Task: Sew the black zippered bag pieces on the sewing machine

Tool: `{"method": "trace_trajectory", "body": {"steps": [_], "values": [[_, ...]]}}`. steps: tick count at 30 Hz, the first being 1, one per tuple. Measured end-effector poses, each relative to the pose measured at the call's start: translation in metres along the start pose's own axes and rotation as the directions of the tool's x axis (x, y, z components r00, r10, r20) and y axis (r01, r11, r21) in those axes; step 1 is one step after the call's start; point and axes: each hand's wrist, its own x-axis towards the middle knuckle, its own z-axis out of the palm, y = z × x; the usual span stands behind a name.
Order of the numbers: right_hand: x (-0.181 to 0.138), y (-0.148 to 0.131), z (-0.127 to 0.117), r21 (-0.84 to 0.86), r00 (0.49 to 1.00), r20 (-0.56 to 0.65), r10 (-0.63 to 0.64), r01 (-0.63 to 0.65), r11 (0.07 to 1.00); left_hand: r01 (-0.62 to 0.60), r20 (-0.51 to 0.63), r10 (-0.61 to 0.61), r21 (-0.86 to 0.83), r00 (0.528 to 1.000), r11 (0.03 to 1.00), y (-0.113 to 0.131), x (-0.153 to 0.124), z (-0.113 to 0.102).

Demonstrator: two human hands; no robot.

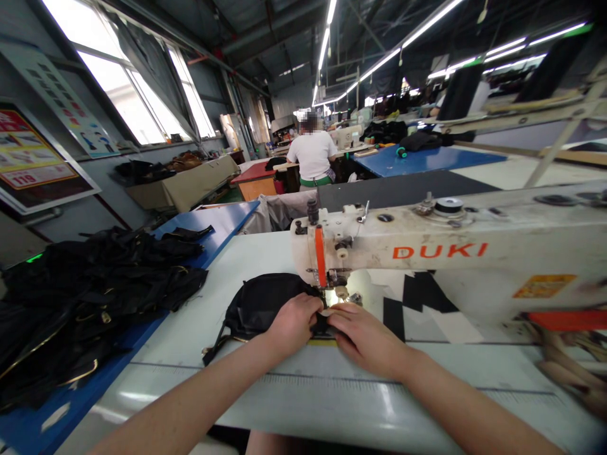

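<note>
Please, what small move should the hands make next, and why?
Probably the left hand and right hand should gently guide the black fabric piece a little farther under the head of the sewing machine, because the fingers of both are gathered at the fabric's edge, close to the lit needle area.

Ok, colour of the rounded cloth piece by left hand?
Rounded cloth piece: black, best in head view.

Windows (121,95) overexposed at ten o'clock, tube lights (429,25) bright at one o'clock, roof (265,50) dim, glow under machine (446,230) near dial centre, table (284,398) glare at five o'clock, edges stretched, four o'clock blurred.
</note>
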Motion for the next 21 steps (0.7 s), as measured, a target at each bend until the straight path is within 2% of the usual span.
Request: {"method": "trace_trajectory", "body": {"steps": [6,10,13,17,21], "values": [[-0.0002,-0.0003,0.0004,-0.008,1.000,-0.011,0.004,-0.004,1.000,-0.141,-0.019,0.147,0.186,0.989,0.972,-0.0029,-0.0015,-0.0035],[-0.0003,-0.0009,0.0003,-0.016,1.000,-0.008,0.007,-0.007,1.000,-0.114,-0.025,0.125,0.268,0.992,0.957,-0.0022,-0.0034,-0.0029],[0.0000,-0.0010,0.0002,-0.013,1.000,-0.005,0.007,-0.007,1.000,-0.043,-0.083,0.064,0.234,0.994,0.971,-0.0037,-0.0049,0.0011],[-0.0001,-0.0001,0.0006,-0.005,1.000,-0.006,0.004,-0.004,1.000,-0.069,-0.169,0.083,0.083,0.982,0.994,-0.0075,-0.0043,0.0053],[-0.0004,0.0002,0.0010,-0.006,1.000,-0.011,-0.002,0.002,1.000,-0.007,-0.242,0.011,0.014,0.970,1.000,-0.0070,0.0008,0.0056]]}}
